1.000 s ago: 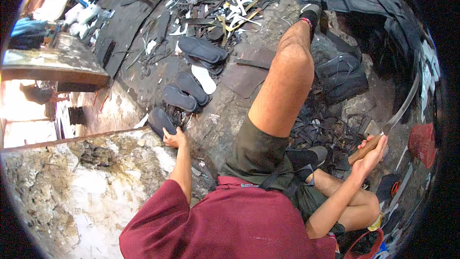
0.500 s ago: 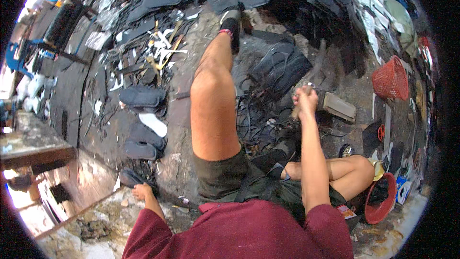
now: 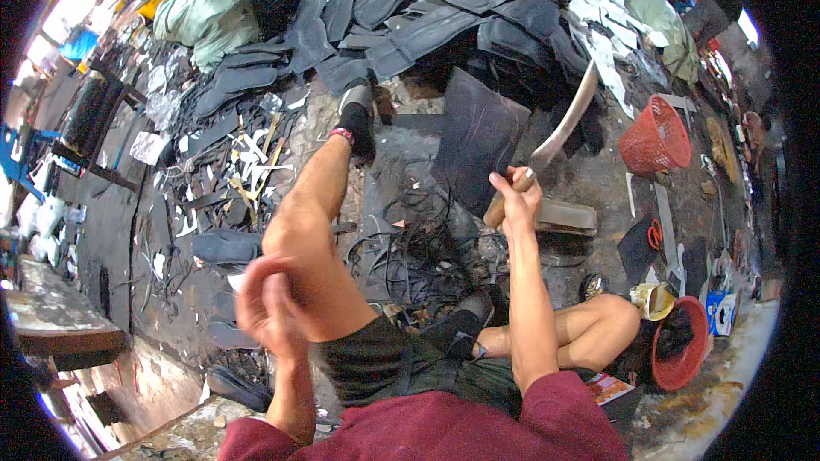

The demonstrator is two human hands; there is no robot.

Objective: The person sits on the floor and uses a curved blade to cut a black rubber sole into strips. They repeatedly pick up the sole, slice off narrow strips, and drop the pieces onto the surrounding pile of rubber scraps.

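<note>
My right hand (image 3: 519,203) is closed round the wooden handle of a large knife (image 3: 565,124), whose long curved blade points up and away to the right. Just left of that hand is a dark sheet (image 3: 480,132) with faint outlines drawn on it; whether my thumb touches it, I cannot tell. Below the knife handle lies a pale rectangular block (image 3: 565,216). My left hand (image 3: 275,303) is raised over my left thigh, smeared by motion, with no object visible in it. Near it on the floor are black sole-shaped pieces (image 3: 226,248), partly covered by the hand.
Many black cut pieces (image 3: 380,0) are heaped at the far side. Pale scraps (image 3: 243,166) litter the left floor. To the right stand a red basket (image 3: 653,137), red-handled scissors (image 3: 655,235) and a red tub (image 3: 705,346). A low wooden bench (image 3: 68,340) is at the left.
My left hand has left the dark sole-shaped pieces at lower left and moved up and right. My right hand still grips the knife, its blade now plainly visible. The whole view has shifted.
</note>
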